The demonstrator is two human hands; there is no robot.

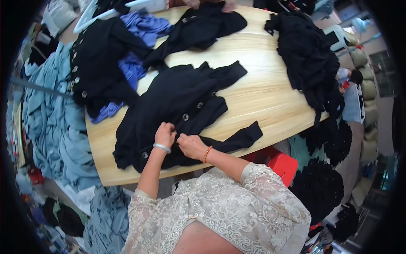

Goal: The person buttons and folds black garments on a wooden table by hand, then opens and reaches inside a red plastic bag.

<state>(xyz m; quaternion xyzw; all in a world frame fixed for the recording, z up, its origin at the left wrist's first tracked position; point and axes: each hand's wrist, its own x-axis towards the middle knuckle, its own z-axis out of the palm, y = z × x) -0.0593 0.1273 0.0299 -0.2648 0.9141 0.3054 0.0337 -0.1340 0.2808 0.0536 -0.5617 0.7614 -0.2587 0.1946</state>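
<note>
A black cardigan (158,97) with large shiny buttons lies spread on the wooden table in front of me, one sleeve stretched toward the right. My left hand (165,134), with a pale bangle at the wrist, pinches the button edge of this cardigan. Close beside it, my right hand (191,146), an orange bead bracelet on its wrist, has its fingers closed on the same edge. The spot between my fingertips is too small to make out, and a button there may be hidden. Further buttons show above and below my hands.
Another black cardigan (101,59) lies at the left over blue-violet cloth (141,27). Across the wooden table (258,84), another person's hands (192,3) touch a black garment (203,27). Black garments (306,59) heap at the right edge; light-blue garments (55,118) hang at left. A red stool (282,167) stands below.
</note>
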